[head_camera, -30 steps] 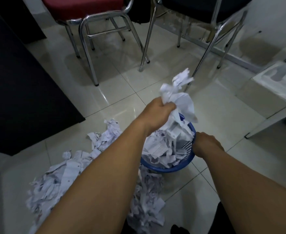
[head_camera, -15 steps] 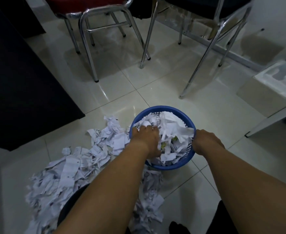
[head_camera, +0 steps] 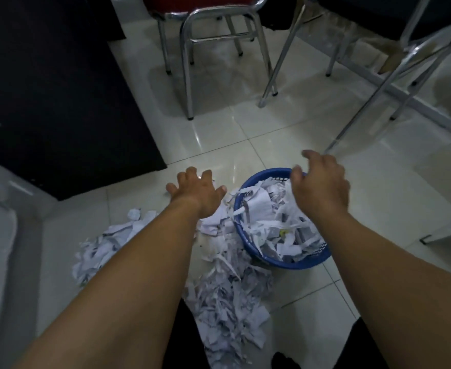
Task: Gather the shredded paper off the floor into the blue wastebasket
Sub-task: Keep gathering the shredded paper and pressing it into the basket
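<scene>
The blue wastebasket [head_camera: 296,263] stands on the tiled floor, heaped with shredded white paper [head_camera: 272,222]. More shredded paper [head_camera: 229,302] lies on the floor in front of it, and another patch of shreds [head_camera: 104,246] spreads to its left. My left hand [head_camera: 196,194] hovers just left of the basket's rim, fingers spread, holding nothing. Over the basket's far right rim my right hand [head_camera: 321,183] is raised with loose fingers, empty. My forearms hide part of the floor paper.
A dark cabinet [head_camera: 59,89] fills the left side. A chrome chair with a red seat [head_camera: 208,41] and a second chrome chair [head_camera: 378,62] stand beyond the basket. A pale box edge [head_camera: 448,230] sits at the right.
My left hand dropped its bunch of paper into the basket, pressed it down, then lifted out to the left. My right hand let go of the rim and rose. The view tilted.
</scene>
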